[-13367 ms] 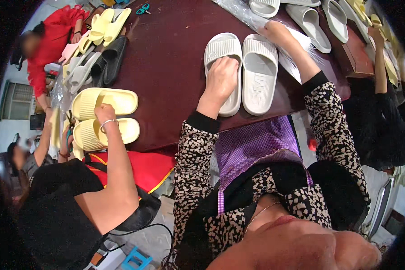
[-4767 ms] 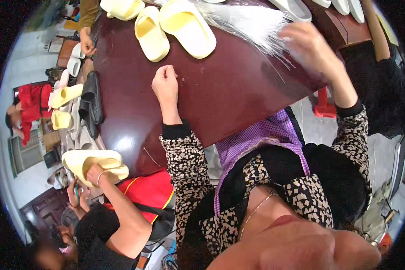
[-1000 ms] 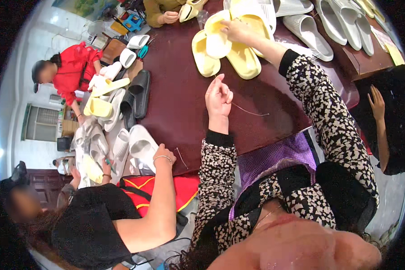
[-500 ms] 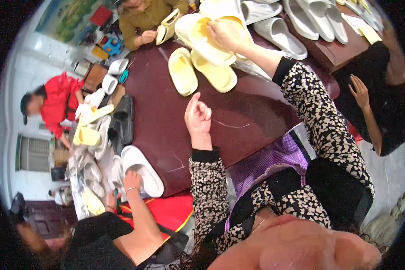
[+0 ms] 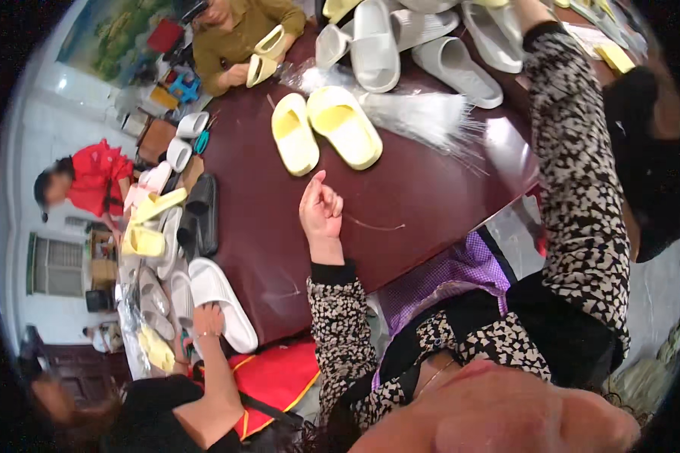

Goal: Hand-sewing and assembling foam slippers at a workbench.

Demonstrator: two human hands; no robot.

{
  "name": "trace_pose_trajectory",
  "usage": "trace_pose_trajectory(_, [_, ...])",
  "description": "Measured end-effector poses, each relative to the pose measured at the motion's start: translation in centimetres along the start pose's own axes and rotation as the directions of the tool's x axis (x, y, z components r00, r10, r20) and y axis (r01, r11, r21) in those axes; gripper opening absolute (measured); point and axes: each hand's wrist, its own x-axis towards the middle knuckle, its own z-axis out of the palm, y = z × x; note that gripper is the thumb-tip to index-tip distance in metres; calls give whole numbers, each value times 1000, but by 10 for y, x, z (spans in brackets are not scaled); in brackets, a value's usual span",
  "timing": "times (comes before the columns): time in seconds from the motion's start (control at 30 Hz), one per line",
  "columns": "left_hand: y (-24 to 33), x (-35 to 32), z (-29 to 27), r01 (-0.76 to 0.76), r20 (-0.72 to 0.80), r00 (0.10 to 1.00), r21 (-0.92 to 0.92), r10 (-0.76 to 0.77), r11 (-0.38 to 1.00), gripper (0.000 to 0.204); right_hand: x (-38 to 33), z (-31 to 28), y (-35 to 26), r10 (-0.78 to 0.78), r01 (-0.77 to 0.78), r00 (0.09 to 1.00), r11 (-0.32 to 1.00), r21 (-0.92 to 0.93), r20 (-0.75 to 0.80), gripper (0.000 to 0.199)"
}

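Over the table, my left hand (image 5: 321,208) is closed, fingers curled, with a thin clear strand (image 5: 378,226) trailing from it to the right. Just beyond its fingertips lies a pair of pale yellow slippers, the left slipper (image 5: 295,136) and the right slipper (image 5: 345,127), side by side. My right hand (image 5: 533,10) reaches to the top edge, where its fingers are cut off from view. Beside it a bit of yellow slipper (image 5: 493,2) shows; whether the hand grips it is unclear. A bundle of clear plastic strands (image 5: 419,113) lies right of the pair.
Grey slippers (image 5: 375,49) lie along the far side of the dark red table (image 5: 257,226). Across from me a person (image 5: 242,41) handles yellow slippers. At left, a co-worker's hand (image 5: 208,321) touches a white slipper (image 5: 223,302), near black slippers (image 5: 200,215).
My right hand has moved from mid-table to the upper right edge. The yellow slippers it held have left the middle, uncovering the strand bundle and grey slippers. My left hand stays curled.
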Motion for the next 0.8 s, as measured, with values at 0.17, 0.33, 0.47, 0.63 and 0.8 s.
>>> trace_pose_trajectory(0.17, [0,2,9,13,-8,1000,-50,-14,999,23,-40,17,-28,-177,116,979,895,-431,-104,24])
trace_pose_trajectory(0.33, [8,5,16,35,-22,999,-7,-35,999,22,-87,109,-124,38,28,975,957,-289,219,18])
trace_pose_trajectory(0.47, [13,5,17,10,-49,999,-7,-10,1000,22,-129,188,-164,-130,164,709,986,18,694,33])
trace_pose_trajectory(0.63, [13,2,21,-33,-97,995,-69,26,997,22,-160,246,-204,-11,26,469,1000,-2,883,39])
trace_pose_trajectory(0.8, [5,1,41,-40,-122,992,-132,24,991,22,-157,297,-167,41,82,560,991,-104,827,42])
